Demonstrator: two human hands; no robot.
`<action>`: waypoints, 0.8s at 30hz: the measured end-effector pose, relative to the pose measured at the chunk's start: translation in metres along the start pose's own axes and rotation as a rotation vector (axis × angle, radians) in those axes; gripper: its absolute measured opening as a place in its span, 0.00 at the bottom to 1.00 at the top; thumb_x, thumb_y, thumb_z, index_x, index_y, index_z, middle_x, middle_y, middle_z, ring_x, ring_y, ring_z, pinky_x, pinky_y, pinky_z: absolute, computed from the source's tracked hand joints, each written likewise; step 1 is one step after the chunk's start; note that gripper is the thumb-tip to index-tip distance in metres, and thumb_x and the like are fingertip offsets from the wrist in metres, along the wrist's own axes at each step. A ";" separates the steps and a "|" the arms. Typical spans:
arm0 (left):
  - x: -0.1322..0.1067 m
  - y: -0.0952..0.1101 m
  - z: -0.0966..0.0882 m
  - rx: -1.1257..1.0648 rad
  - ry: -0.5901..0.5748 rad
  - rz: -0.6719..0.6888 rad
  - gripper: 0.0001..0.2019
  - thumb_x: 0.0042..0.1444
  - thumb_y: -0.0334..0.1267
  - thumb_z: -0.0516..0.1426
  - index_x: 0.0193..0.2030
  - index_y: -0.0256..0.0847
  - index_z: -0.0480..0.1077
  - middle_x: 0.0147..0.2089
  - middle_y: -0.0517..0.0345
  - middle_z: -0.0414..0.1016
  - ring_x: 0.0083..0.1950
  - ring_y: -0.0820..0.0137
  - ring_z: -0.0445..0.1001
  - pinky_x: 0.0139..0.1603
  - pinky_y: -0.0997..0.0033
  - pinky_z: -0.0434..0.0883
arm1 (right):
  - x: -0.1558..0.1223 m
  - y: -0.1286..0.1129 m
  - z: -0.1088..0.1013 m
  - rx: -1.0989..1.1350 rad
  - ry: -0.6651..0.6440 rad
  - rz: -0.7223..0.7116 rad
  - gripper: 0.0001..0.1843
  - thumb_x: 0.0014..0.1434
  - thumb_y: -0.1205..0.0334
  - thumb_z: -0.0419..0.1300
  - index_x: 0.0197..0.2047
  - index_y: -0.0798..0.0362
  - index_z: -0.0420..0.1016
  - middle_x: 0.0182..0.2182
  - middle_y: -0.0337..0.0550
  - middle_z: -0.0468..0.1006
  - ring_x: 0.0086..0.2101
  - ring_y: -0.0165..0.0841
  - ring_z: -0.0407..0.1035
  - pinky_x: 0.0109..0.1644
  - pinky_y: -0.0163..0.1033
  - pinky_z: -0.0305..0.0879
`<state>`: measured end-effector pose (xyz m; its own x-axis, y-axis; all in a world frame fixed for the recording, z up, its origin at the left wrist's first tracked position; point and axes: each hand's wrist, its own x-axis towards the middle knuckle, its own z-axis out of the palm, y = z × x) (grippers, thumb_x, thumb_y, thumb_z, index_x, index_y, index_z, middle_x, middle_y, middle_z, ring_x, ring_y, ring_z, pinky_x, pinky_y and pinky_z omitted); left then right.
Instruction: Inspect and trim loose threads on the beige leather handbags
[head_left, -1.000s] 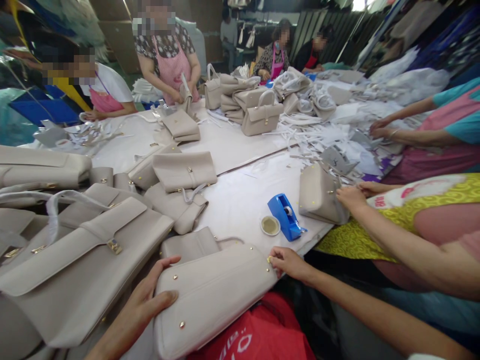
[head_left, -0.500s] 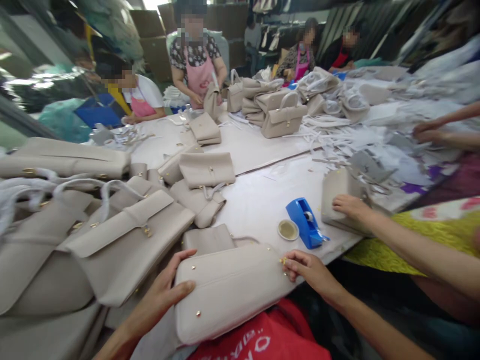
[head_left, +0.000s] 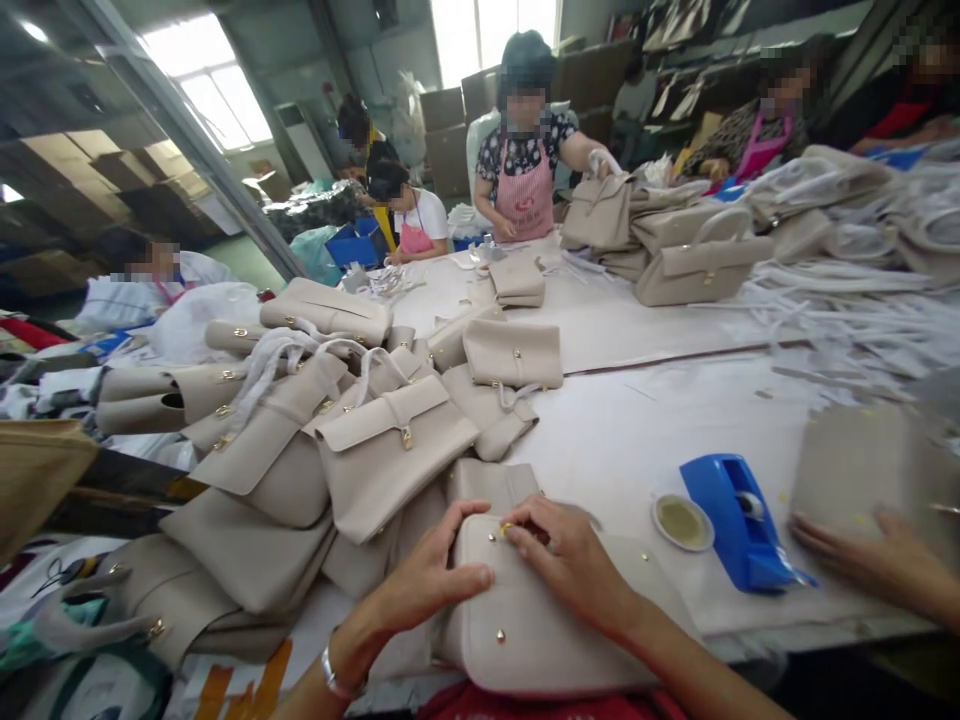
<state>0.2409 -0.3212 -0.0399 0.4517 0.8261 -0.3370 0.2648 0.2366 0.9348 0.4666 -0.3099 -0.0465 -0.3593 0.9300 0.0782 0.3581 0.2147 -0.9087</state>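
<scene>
A beige handbag (head_left: 540, 630) lies bottom-up at the table's near edge, with small gold studs on its base. My left hand (head_left: 431, 580) grips the bag's left end, thumb across the base. My right hand (head_left: 570, 565) rests on the base with its fingertips pinched at a gold stud near the upper left corner. Several finished beige handbags (head_left: 390, 450) are piled just left of my hands.
A blue tape dispenser (head_left: 739, 520) and a small round tin (head_left: 680, 522) sit on the white table (head_left: 630, 440) to the right. A co-worker's hand (head_left: 885, 560) presses another bag at far right. More bags, white strips and several people ring the table's far side.
My right hand has moved from the bag's right end to a stud near its left end, close to my left hand. The view has swung left and up.
</scene>
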 end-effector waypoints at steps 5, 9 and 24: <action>0.002 -0.008 -0.004 -0.047 0.005 0.008 0.32 0.54 0.46 0.62 0.64 0.47 0.58 0.53 0.56 0.71 0.51 0.62 0.68 0.51 0.66 0.67 | -0.002 0.001 0.000 0.036 -0.019 0.047 0.09 0.65 0.59 0.56 0.39 0.52 0.75 0.34 0.39 0.76 0.36 0.30 0.69 0.42 0.37 0.60; 0.013 -0.011 -0.007 -0.085 0.076 0.011 0.28 0.55 0.47 0.60 0.62 0.45 0.61 0.48 0.57 0.72 0.48 0.63 0.69 0.47 0.68 0.67 | -0.014 0.007 -0.002 0.251 -0.002 0.271 0.12 0.62 0.52 0.59 0.39 0.52 0.75 0.28 0.36 0.72 0.30 0.28 0.64 0.34 0.34 0.58; 0.050 -0.015 0.003 0.258 0.487 0.190 0.17 0.63 0.47 0.53 0.53 0.41 0.70 0.53 0.49 0.74 0.56 0.59 0.70 0.61 0.60 0.63 | -0.007 0.015 0.012 0.626 0.187 0.362 0.22 0.53 0.44 0.65 0.36 0.56 0.74 0.29 0.40 0.73 0.25 0.27 0.64 0.29 0.33 0.61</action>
<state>0.2621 -0.2853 -0.0711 0.0843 0.9963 -0.0183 0.4441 -0.0211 0.8957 0.4642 -0.3165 -0.0658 -0.1398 0.9574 -0.2528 -0.1511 -0.2729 -0.9501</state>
